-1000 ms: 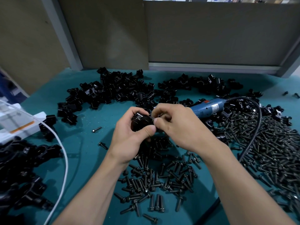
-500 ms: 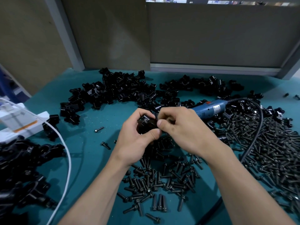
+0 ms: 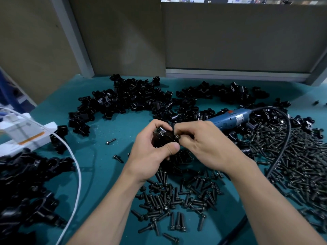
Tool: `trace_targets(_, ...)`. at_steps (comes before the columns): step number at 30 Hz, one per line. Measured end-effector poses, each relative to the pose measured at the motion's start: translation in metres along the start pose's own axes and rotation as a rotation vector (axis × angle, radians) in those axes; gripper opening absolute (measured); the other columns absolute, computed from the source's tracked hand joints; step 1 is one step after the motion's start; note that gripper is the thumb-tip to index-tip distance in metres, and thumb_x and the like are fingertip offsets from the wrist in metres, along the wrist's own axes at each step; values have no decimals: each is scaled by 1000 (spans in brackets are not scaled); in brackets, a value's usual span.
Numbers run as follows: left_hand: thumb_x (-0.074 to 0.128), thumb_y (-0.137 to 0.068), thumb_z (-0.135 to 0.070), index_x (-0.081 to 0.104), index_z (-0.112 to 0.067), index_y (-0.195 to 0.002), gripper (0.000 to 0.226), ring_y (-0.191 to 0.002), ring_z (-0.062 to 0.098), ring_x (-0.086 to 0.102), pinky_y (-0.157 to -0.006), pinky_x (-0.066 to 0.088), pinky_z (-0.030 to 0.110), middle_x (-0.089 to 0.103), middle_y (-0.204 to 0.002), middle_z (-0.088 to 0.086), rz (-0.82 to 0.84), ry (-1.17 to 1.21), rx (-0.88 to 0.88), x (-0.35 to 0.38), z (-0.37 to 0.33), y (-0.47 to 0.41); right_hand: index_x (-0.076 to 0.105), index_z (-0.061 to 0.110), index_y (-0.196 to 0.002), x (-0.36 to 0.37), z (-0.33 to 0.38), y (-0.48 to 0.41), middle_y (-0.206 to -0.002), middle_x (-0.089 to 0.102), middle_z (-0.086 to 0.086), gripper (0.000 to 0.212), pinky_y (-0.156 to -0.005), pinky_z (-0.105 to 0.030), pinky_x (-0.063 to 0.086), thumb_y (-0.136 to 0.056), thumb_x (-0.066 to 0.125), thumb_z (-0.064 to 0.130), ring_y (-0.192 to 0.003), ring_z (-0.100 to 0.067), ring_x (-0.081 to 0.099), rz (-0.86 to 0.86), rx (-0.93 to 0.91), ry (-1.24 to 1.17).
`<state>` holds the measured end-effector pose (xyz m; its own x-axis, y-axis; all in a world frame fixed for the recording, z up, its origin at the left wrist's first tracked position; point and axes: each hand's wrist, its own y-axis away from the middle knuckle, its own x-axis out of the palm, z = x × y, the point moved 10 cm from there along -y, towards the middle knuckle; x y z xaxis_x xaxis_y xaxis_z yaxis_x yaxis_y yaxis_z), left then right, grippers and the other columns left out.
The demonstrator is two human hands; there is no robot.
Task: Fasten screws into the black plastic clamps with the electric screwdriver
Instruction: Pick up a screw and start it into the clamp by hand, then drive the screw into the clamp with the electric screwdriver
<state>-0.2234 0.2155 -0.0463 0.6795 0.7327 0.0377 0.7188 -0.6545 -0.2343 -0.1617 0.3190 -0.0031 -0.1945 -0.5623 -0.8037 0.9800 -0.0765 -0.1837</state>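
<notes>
1. While the left hand [image 3: 150, 152] curls round one black plastic clamp [image 3: 163, 137] above the middle of the teal worktop [image 3: 99, 174], its grip wraps the part, with the thumb pressed against the near side.
2. The right hand [image 3: 208, 145] meets it from the right. Its grip pinches a screw [image 3: 177, 137] at the clamp's right edge, between thumb and forefinger.
3. The blue electric screwdriver [image 3: 231, 118] lies untouched on the worktop just behind the right hand. Its black cable [image 3: 283, 147] loops over the big heap of screws [image 3: 300, 165] on the right.
4. A smaller scatter of screws [image 3: 177, 197] lies on the worktop between the forearms.
5. Loose clamps [image 3: 127, 98] are piled along the back of the worktop, and a second pile [image 3: 26, 183] sits at the left edge.
6. A white cable [image 3: 77, 174] runs past a white box [image 3: 23, 135] on the left.
</notes>
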Motion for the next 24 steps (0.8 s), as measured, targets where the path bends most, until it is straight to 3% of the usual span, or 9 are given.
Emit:
trace_targets(2,80,-78,-13,66,-30,-96,28,-66,16,58,-58,52,31,65,-78,1,4,26,-8,0,-1,0,58,27,-82,-3,3,1,-69,60,6,6,-58,-36,46,-86,54,26,-64,-15,54,-10,-15,20)
trace_targets(5,80,-78,-11,66,-25,-96,27,-65,17,56,-55,51,30,63,-80,3,26,93,-26,1,-1,0,58,31,-78,-8,7,1,-69,60,7,16,-58,-39,46,-93,56,32,-64,-14,55,-18,-36,-7)
trace_targets(10,80,-78,-10,66,-26,-96,28,-65,15,57,-57,50,29,63,-77,-2,67,63,-21,6,-2,2,49,20,-54,1,-9,-4,-48,40,4,43,-46,-29,28,-96,59,28,-47,-11,35,-32,112,-89)
trace_targets(12,81,-78,-10,65,-27,-97,30,-67,13,59,-59,50,27,66,-77,-3,42,18,-5,1,-2,1,50,16,-56,7,-16,-5,-47,39,5,43,-46,-27,27,-96,59,29,-46,-9,34,-39,192,-137)
trace_targets(15,81,-78,-11,65,-25,-98,29,-68,10,61,-61,50,24,68,-78,-5,18,12,0,-2,-2,1,61,22,-72,2,-8,-4,-56,56,2,28,-50,-28,35,-98,63,32,-50,-8,43,-104,140,-129)
trace_targets(18,83,-77,-20,65,-28,-98,29,-72,13,62,-65,50,31,70,-81,-4,10,-49,13,-1,-2,1,60,21,-69,-2,-6,-6,-53,55,6,32,-50,-27,35,-100,63,29,-52,-10,45,-166,124,-102)
trace_targets(22,82,-74,-27,64,-33,-100,32,-86,22,70,-80,59,48,74,-90,-3,-75,-159,31,-11,-2,1,54,18,-58,6,-16,-6,-45,46,8,55,-41,-22,30,-104,52,47,-44,-10,42,-220,254,-125)
trace_targets(24,82,-74,-29,62,-38,-101,34,-87,17,71,-81,61,45,74,-92,-7,-195,-207,15,-22,1,3,60,14,-64,-2,-25,1,-49,56,4,63,-48,-27,42,-103,42,60,-48,-13,54,-258,346,-93)
